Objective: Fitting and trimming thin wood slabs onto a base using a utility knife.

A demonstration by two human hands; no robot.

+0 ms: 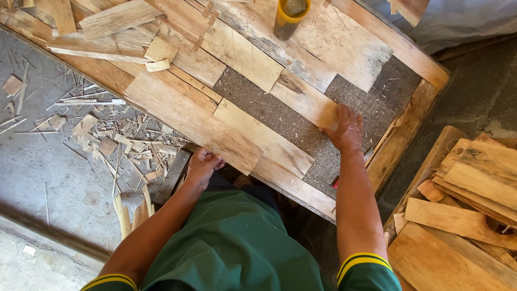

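A wooden panel (404, 54) lies in front of me, its dark rough board (269, 108) partly covered by flat wood pieces. My right hand (344, 129) presses flat on the end of one short plank (304, 99) in the middle of the panel. My left hand (203, 164) curls around the near edge of a wide plank (188, 116) at the panel's front left. A longer plank (264, 137) lies between the two hands.
A yellow cup (290, 16) stands at the panel's far side. Loose offcuts (156, 54) lie at the far left. Wood chips and splinters (107, 129) litter the concrete floor on the left. A stack of cut planks (463, 215) sits at the right.
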